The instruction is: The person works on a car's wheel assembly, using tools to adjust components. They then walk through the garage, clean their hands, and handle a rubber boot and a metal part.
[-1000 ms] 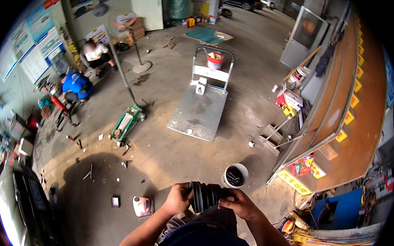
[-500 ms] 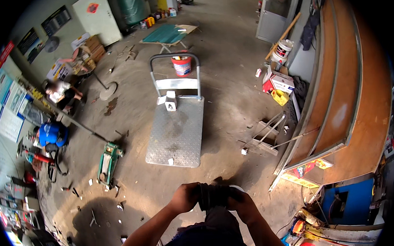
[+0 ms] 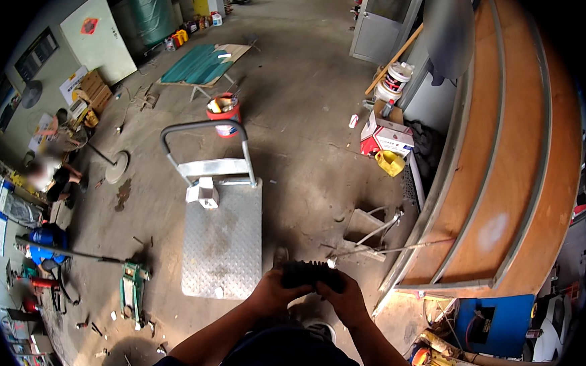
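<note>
In front of my body I hold a black ribbed rubber bellows (image 3: pixel 310 273) crosswise in both hands. My left hand (image 3: pixel 273 293) is closed round its left end, and my right hand (image 3: pixel 345 298) grips the right end. The fingers partly cover it, so its ends are hard to make out. Ahead and to the left stands a metal platform trolley (image 3: pixel 222 248), with a small white open box (image 3: pixel 208 193) on its deck near the handle.
A green floor jack (image 3: pixel 132 292) stands left of the trolley, and a red bucket (image 3: pixel 226 129) behind it. A metal-framed stool (image 3: pixel 366 233) lies to the right, beside a curved wooden panel (image 3: pixel 486 164). Two people, one in blue (image 3: pixel 47 241), sit at the far left.
My view has swung right, so the trolley and jack sit further left. The bellows has turned from end-on to lying crosswise, and both hands still hold it.
</note>
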A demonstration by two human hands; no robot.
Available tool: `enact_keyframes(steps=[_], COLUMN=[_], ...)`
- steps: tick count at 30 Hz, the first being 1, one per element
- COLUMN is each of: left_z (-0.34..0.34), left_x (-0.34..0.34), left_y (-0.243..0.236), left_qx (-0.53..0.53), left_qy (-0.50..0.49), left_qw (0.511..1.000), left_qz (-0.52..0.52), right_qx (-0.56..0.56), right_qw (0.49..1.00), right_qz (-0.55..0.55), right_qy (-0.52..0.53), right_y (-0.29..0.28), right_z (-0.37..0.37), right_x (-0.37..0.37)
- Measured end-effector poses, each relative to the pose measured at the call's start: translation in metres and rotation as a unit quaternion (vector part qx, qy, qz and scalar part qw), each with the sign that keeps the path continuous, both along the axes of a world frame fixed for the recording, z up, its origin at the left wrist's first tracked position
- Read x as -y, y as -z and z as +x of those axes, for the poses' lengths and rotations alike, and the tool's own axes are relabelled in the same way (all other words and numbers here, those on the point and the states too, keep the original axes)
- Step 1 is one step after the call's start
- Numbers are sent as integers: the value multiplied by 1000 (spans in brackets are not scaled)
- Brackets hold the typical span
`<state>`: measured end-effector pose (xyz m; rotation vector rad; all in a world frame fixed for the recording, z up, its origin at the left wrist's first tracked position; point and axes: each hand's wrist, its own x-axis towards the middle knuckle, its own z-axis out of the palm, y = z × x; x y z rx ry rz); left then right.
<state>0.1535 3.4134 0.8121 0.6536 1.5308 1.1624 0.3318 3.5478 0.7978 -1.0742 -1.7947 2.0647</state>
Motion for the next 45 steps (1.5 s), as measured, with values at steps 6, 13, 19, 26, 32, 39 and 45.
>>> enact_keyframes(steps=[6,13,19,26,32,39,45], left_z=[-148,-313,-438,-592,-732,-917,-1099], left_x=[-154,-354,-529,-779,-928,-1080,-1258], left_y=[31,-29,23,-1,0,3,35], left_qx=[43,6,25,-66,-7,56,203], left_qy=[1,58,70,59,-62,-132,-129], left_qw=[996,998,997,994,997,987,965], left_qz=[76,-1,11,-64,46,71,103], right_qx=[-2,0,-39,-57,-100,-82,-73], right_qw=[1000,993,989,989,986,976,971], right_qz=[5,5,-32,-36,-135,-199,-216], right_qy=[27,117,141,129,25,-23,73], right_y=[-6,-16,-9,20,-13,-3,22], right_z=[-121,-246,-354,-498,-675,-903,-1071], right_x=[-158,-350,-520,-777,-978,-1167,-1331])
